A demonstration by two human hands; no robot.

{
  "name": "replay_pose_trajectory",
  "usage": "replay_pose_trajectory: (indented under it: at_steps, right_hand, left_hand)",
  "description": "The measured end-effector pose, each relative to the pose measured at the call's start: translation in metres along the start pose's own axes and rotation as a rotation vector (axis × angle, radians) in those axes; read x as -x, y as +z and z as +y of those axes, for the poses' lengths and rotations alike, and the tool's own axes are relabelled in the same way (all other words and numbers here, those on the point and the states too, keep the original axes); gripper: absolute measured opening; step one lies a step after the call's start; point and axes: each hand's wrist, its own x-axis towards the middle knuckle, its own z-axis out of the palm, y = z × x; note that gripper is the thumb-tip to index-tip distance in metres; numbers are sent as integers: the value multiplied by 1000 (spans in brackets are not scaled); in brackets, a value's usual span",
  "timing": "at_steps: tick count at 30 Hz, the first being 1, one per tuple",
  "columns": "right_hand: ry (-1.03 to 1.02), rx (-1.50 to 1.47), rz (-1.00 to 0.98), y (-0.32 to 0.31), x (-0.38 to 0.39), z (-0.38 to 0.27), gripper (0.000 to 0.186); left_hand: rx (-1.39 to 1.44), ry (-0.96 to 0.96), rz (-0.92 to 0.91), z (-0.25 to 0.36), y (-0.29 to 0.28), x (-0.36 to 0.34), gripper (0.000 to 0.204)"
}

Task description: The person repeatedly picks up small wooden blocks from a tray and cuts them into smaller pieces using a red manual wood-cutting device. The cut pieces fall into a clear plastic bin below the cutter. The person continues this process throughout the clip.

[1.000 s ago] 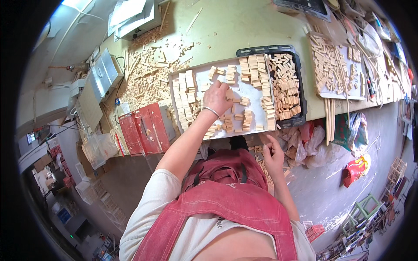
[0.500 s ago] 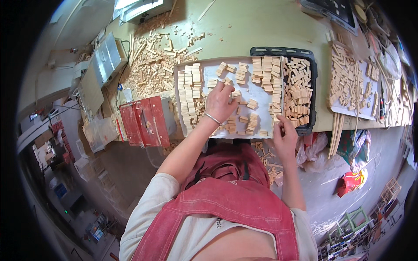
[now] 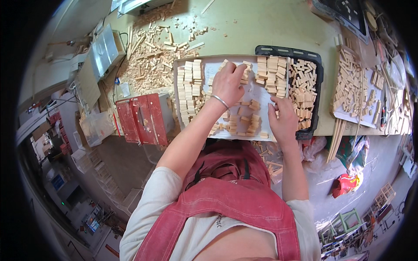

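A shallow white-bottomed tray (image 3: pixel 209 65) lies before me, holding small pale wooden blocks in columns and loose groups. My left hand (image 3: pixel 228 85), a metal bangle on its wrist, reaches over its upper middle. Its fingers bend down at a cluster of blocks (image 3: pixel 247 69), and the fingertips and whatever they hold are hidden. By the tray's right side is my right hand (image 3: pixel 284 117), thumb and index finger apart, nothing visible between them. It lies just below the right-hand block columns (image 3: pixel 272 76). More columns (image 3: pixel 190 91) line the tray's left side.
A black crate (image 3: pixel 318 87) full of blocks adjoins the tray on the right. Farther right are another block-filled tray (image 3: pixel 348 82) and long thin sticks (image 3: pixel 336 141). Wood offcuts (image 3: pixel 150 61) heap at the left, behind a red dusty metal box (image 3: pixel 141 119).
My left hand has moved farther up the tray, away from me. My right hand has risen from the lower right corner along the tray's right edge. The view has shifted slightly.
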Motion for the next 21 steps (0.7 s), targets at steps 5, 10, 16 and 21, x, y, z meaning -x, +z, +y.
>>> replay_pose_trajectory:
  at_steps: [5,10,16,21]
  right_hand:
    - [66,-39,-26,-1,24,9,18]
    - [88,-51,-8,-2,41,16,18]
    - [109,-84,1,-4,48,12,19]
    - [115,-148,-23,-5,49,-4,19]
  left_hand:
    - [-65,31,-86,-5,6,-13,62]
    - [-61,27,-89,-9,10,-18,52]
    - [-19,28,-69,-11,8,-19,46]
    - [1,-13,-41,-2,-2,4,42]
